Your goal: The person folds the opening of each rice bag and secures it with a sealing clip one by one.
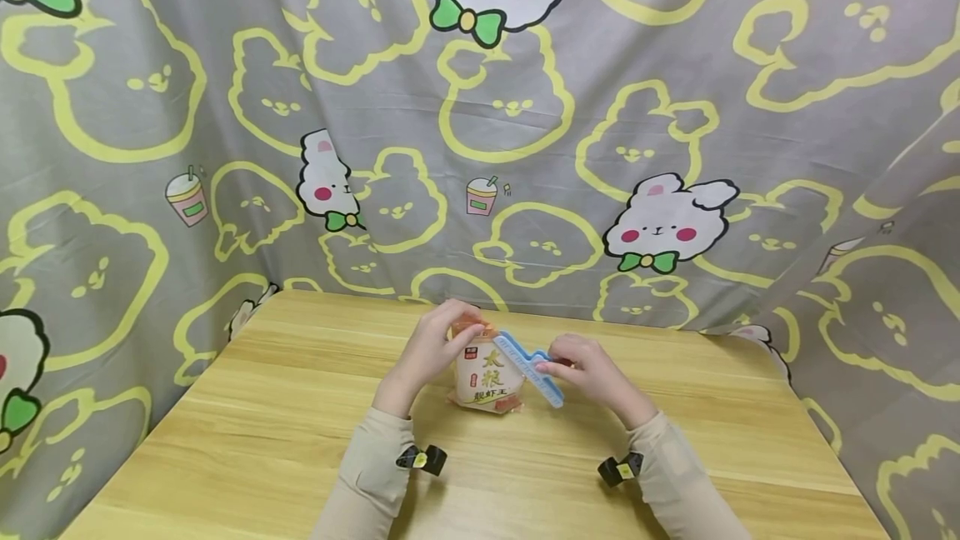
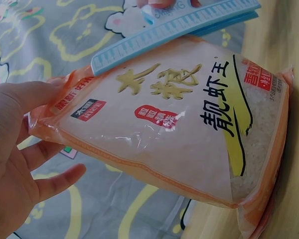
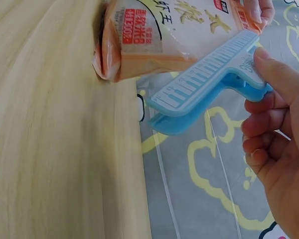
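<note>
A bag of rice [image 1: 487,373] with an orange border and gold lettering stands upright on the wooden table. My left hand [image 1: 442,340] pinches its orange top corner between thumb and index finger; in the left wrist view the other fingers of that hand spread below the corner. Grains show through the clear lower part of the bag [image 2: 154,114]. My right hand [image 1: 592,369] grips the handle of a long blue bag clip [image 3: 204,79], thumb on top and fingers curled below. The clip slants down to the right, its upper end right at the bag's top edge beside my left fingers.
The wooden table [image 1: 247,423] stretches around the bag. Behind it and along both sides hangs a grey curtain [image 1: 390,123] with yellow outlines and white rabbit faces. A small black camera sits on each wrist.
</note>
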Tool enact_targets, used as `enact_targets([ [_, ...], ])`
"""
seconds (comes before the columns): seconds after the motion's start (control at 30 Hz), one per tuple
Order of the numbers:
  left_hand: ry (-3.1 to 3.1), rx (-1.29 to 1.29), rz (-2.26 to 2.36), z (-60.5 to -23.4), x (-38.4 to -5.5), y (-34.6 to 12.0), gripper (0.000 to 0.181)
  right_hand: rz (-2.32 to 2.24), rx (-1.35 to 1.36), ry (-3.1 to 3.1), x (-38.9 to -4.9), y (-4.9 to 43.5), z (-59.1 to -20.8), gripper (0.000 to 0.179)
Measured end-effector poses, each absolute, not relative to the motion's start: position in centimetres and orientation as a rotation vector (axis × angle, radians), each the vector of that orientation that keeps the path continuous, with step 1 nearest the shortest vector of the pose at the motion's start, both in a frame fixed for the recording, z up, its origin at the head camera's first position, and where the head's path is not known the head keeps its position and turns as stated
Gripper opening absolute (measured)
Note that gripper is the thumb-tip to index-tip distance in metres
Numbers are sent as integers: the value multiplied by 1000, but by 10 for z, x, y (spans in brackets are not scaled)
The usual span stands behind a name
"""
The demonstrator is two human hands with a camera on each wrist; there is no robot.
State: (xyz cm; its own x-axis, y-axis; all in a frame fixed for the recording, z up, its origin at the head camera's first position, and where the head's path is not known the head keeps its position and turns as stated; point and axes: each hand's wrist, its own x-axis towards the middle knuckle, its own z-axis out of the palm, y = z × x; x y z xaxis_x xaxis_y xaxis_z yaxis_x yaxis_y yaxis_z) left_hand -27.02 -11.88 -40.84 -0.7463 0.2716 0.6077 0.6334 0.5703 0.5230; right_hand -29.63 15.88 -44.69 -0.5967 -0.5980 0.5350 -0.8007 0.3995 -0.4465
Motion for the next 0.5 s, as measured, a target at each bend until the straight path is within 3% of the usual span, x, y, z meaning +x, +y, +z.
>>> enact_targets([
  [0.5, -2344, -741, -1050, -409, -270, -120, 8, 934, 1243, -2314, -293, 158, -441, 32],
])
